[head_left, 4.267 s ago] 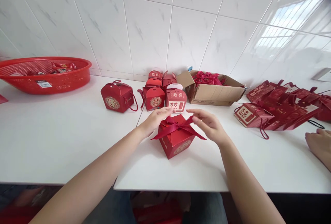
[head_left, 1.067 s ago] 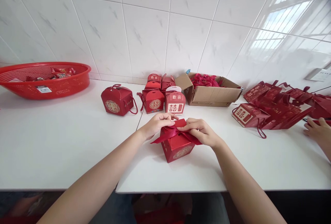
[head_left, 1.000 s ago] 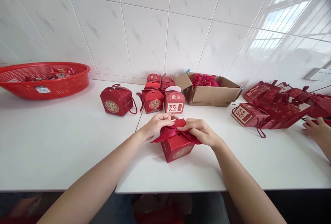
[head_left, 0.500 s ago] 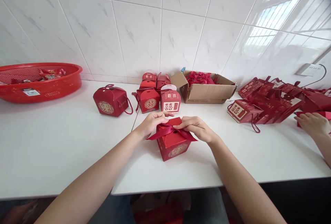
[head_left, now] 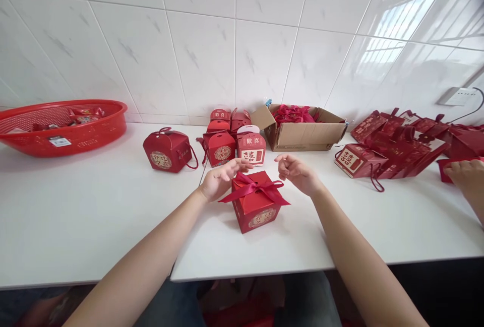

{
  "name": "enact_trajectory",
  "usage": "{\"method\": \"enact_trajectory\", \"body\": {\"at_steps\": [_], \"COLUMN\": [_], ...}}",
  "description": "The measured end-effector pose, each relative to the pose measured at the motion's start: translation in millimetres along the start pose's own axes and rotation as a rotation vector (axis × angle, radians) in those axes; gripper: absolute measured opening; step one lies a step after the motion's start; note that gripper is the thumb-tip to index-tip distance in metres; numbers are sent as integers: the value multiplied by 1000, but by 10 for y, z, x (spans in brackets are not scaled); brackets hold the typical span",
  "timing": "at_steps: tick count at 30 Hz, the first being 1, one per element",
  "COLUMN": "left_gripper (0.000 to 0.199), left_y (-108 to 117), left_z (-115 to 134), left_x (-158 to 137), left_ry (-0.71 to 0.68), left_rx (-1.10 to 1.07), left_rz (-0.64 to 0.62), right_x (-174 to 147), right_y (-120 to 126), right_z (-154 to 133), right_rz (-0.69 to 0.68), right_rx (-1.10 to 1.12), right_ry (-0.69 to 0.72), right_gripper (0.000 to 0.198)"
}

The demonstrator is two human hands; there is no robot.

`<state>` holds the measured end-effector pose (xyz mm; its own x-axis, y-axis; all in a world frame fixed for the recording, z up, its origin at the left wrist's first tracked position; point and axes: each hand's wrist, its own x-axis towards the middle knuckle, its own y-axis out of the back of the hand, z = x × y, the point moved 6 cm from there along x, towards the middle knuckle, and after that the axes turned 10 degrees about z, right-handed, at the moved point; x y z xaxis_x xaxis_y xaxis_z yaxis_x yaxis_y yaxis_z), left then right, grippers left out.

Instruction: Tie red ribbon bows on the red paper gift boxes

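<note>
A red gift box with a gold round emblem stands upright on the white table in front of me. A dark pink ribbon bow is tied across its top, its tails hanging to both sides. My left hand hovers at the box's upper left corner, fingers apart and holding nothing. My right hand is raised to the right of the bow, clear of it, with its fingers loosely curled and apart and nothing in them.
Several red boxes stand behind, with another red box left of them. A cardboard carton holds pink ribbons. Far left is a red plastic basket. Folded red boxes lie at right, near another person's hand.
Both my hands have let go of the ribbon and moved off the bow, the right one up and to the right. The bow now sits loose-looped on the box.
</note>
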<state>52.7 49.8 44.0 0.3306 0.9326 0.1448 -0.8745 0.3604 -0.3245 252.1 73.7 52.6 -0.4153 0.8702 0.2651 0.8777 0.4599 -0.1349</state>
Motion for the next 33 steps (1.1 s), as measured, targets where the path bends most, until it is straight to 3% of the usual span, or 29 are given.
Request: {"method": "enact_trajectory", "body": {"at_steps": [2,4,6,8,10,14,16,19,23,30,33], "left_gripper": [58,57,47,36,39,68,71,67,72,75,73], "left_y": [-9,-46,-90,-100,-63,126,203,228,167,145,253], "left_z": [-58,-106,-136,-144,-134,-90,-68,-74,-123,-105,-63], "left_x": [-46,-121,-179,-171,-109,24,52,59,49,41,60], "left_ry": [134,235,257,201,107,-121,-245,-347,-287,-261,-131], "left_rx": [99,257,446,600,662,640,656,643,542,572,553], "left_rz": [-140,-283,-387,-376,-258,86,219,286,238,232,149], "right_x": [-46,-163,-307,-346,-234,27,67,67,21,-16,-27], "right_y": [-21,-118,-233,-296,-274,-47,-18,-147,-338,-404,-352], "right_z": [117,257,354,398,417,432,448,469,459,430,367], "right_rz": [-120,-349,-585,-653,-488,82,225,216,236,373,368], "right_rx": [-121,-234,-296,-339,-374,-471,-508,-575,-586,-491,-459], "right_ry": [-147,-338,-484,-505,-406,-111,5,128,196,175,154], "right_gripper": [19,20,26,32,33,40,49,73,101,83,77]}}
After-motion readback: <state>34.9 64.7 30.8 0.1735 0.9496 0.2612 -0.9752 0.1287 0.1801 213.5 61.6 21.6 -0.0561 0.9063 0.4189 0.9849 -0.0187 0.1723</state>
